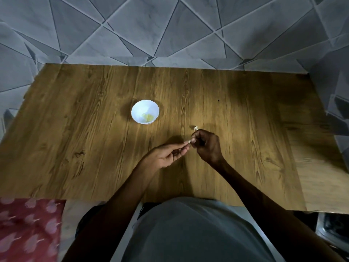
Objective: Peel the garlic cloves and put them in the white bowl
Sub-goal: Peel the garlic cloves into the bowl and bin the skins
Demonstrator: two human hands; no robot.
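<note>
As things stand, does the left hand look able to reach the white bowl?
Probably yes. Only bare table lies between the left hand and the white bowl, whose top is open, though it and the right hand pinch a garlic clove.

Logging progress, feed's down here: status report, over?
Left hand, right hand pinch one garlic clove. White bowl holds yellowish cloves. Path to bowl clear.

One head-worn wide-angle view looks steeply down and forward over the table [85,120]; the grip, left hand [166,156] and right hand [207,146] pinching what seems a garlic clove [188,142], sits near, just below centre; wall tiles [170,25] rise beyond it.
</note>
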